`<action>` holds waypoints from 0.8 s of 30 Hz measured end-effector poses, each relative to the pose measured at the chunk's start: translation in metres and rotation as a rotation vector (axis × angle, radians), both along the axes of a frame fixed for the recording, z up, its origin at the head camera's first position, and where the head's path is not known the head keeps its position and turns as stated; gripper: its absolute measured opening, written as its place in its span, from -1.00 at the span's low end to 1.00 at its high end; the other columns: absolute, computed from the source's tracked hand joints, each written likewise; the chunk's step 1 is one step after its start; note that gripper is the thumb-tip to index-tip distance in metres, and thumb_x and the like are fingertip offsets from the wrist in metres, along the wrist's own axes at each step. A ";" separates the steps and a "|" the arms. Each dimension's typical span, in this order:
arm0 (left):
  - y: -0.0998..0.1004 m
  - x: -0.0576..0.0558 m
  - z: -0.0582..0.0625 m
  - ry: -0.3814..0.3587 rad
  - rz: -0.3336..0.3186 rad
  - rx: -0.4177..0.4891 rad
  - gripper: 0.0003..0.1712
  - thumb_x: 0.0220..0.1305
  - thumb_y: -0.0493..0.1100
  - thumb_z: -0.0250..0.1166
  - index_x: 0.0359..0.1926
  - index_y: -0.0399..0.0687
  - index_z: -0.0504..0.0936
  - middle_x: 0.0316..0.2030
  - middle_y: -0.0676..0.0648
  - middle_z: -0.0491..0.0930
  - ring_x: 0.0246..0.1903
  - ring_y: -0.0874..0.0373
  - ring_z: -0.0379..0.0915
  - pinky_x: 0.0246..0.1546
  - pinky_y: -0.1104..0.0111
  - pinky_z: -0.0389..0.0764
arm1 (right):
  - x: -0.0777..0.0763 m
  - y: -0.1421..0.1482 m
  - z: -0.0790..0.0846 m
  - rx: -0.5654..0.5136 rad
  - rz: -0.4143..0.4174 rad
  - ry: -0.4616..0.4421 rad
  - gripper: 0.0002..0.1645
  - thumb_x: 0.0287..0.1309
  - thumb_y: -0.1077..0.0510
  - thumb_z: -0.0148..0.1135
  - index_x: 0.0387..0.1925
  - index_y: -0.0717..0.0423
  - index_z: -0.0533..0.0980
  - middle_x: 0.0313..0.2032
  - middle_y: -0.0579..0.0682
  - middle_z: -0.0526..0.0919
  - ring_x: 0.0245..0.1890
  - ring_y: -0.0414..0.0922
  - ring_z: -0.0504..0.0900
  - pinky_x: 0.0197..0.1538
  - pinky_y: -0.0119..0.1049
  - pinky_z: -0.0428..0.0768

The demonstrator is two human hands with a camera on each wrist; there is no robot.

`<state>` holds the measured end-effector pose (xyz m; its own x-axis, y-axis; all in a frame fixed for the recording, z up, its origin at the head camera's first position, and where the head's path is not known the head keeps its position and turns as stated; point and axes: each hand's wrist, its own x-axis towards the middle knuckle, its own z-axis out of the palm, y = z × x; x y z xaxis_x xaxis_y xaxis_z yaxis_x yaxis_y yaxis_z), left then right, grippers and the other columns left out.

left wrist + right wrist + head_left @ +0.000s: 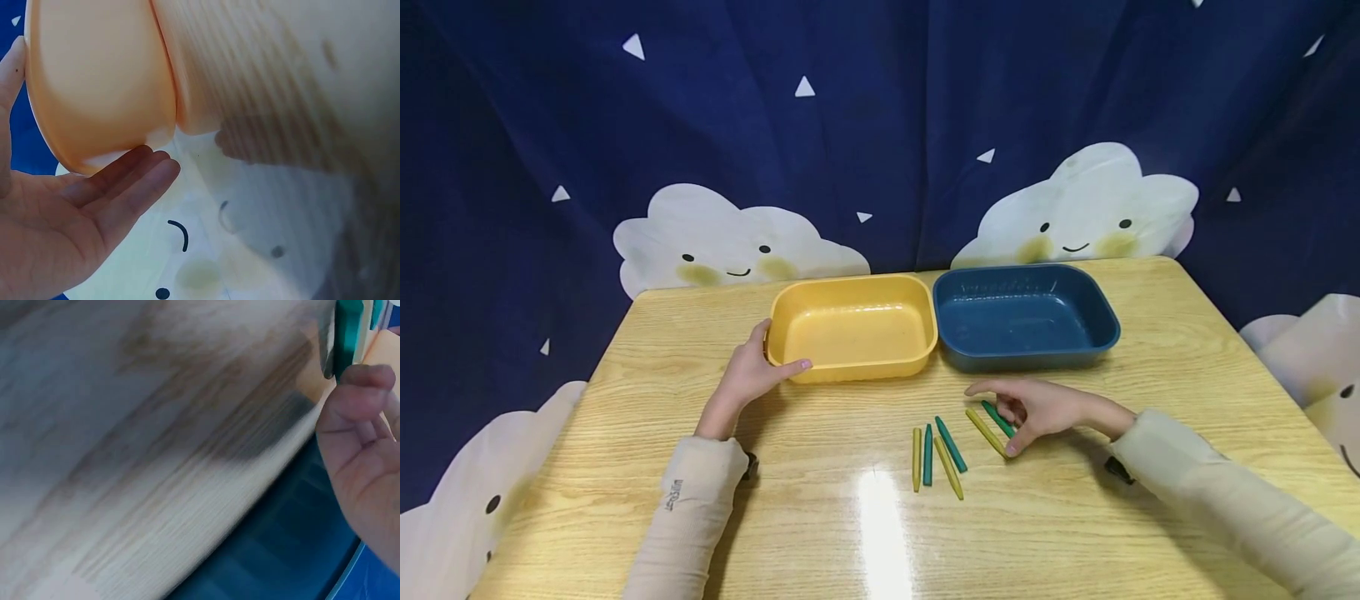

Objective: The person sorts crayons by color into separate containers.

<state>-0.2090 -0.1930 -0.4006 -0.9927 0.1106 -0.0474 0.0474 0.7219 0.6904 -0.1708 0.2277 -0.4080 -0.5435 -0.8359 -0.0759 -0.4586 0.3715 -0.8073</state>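
Observation:
My left hand rests at the left end of a yellow plastic basin, thumb over the front rim. The left wrist view shows its fingers nearly straight against the basin wall. My right hand hovers over a yellow crayon and a green crayon. Its thumb tip is by the yellow crayon's near end, the index finger extends forward, and the other fingers are bent. The hand partly hides the green crayon. Whether the thumb touches a crayon, I cannot tell.
To their left lie two more yellow crayons and two more green crayons. A dark blue basin stands beside the yellow one at the back of the wooden table. Behind hangs a navy curtain with clouds.

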 end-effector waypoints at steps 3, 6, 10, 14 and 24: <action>0.000 0.000 0.000 -0.001 0.001 0.012 0.23 -0.09 0.19 0.40 0.36 -0.34 -0.10 0.22 -0.40 0.20 0.14 -0.19 0.24 0.07 0.05 0.33 | 0.000 0.000 0.000 0.047 0.011 0.035 -0.05 -0.22 0.08 0.48 0.20 0.31 0.23 -0.60 0.06 0.34 -0.60 -0.19 0.28 -0.47 -0.45 0.32; 0.000 -0.001 -0.001 -0.006 0.001 0.024 0.24 -0.09 0.19 0.40 0.36 -0.34 -0.11 0.22 -0.40 0.19 0.15 -0.18 0.23 0.08 0.05 0.32 | 0.000 -0.002 -0.001 0.098 0.002 0.047 -0.02 -0.25 0.05 0.50 0.21 0.29 0.24 -0.62 0.00 0.31 -0.60 -0.28 0.23 -0.47 -0.46 0.29; -0.001 -0.001 -0.001 -0.008 -0.001 0.030 0.24 -0.09 0.19 0.40 0.36 -0.33 -0.11 0.23 -0.39 0.19 0.15 -0.18 0.22 0.08 0.05 0.32 | 0.001 -0.004 -0.002 0.146 -0.013 0.070 -0.01 -0.27 0.05 0.51 0.21 0.27 0.25 -0.64 -0.04 0.30 -0.61 -0.32 0.20 -0.49 -0.46 0.27; -0.001 -0.001 0.000 0.002 -0.006 0.027 0.22 -0.08 0.18 0.40 0.36 -0.34 -0.11 0.22 -0.39 0.20 0.14 -0.19 0.23 0.08 0.05 0.33 | 0.002 -0.006 -0.001 0.163 -0.025 0.073 -0.02 -0.27 0.07 0.51 0.21 0.27 0.25 -0.67 -0.10 0.24 -0.63 -0.30 0.18 -0.51 -0.45 0.24; 0.000 0.001 0.000 -0.014 -0.004 0.027 0.24 -0.08 0.19 0.39 0.37 -0.32 -0.13 0.24 -0.40 0.16 0.15 -0.19 0.22 0.08 0.05 0.32 | 0.004 -0.009 -0.003 0.185 -0.035 0.097 -0.12 -0.27 0.13 0.51 0.16 0.22 0.33 -0.69 -0.24 0.11 -0.67 -0.34 0.10 -0.52 -0.47 0.20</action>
